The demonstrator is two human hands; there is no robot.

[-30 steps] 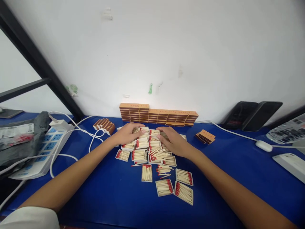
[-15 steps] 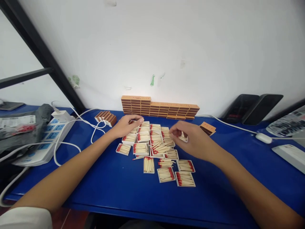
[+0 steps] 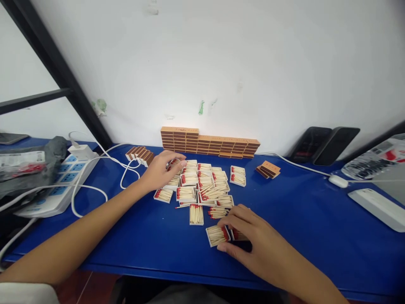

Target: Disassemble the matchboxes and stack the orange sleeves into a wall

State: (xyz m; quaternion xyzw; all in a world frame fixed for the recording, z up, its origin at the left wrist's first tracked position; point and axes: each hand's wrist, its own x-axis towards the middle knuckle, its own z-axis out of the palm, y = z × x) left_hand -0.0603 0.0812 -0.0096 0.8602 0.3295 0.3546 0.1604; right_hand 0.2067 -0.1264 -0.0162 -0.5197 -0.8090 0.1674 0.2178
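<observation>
My left hand (image 3: 161, 169) rests at the left back of a cluster of matchbox trays (image 3: 189, 179). Its thumb and fingers are apart, curved about a tray of red-tipped matches (image 3: 172, 164). Lower down, my right hand (image 3: 248, 234) has its thumb and fingertips on opposite sides of a filled matchbox tray (image 3: 217, 235) at the front. Under that hand another tray of matches (image 3: 238, 234) is partly covered. Loose matches (image 3: 217, 212) lie just behind. One tray (image 3: 196, 214) stands lengthwise in front of the cluster, and another (image 3: 163, 195) lies at its left.
Stacked matchboxes (image 3: 209, 144) form a low wall at the back. Two trays (image 3: 238, 175) lie right of the cluster, near some orange-brown matchbox sleeves (image 3: 268, 169). More matchboxes (image 3: 140, 155), white cables (image 3: 128, 169) and a power strip (image 3: 66, 181) are left. Two phones (image 3: 322, 145) lean at right.
My right hand has moved from the right side of the cluster down to the front trays and closed around one. The two trays at right are uncovered. My left hand has shifted slightly.
</observation>
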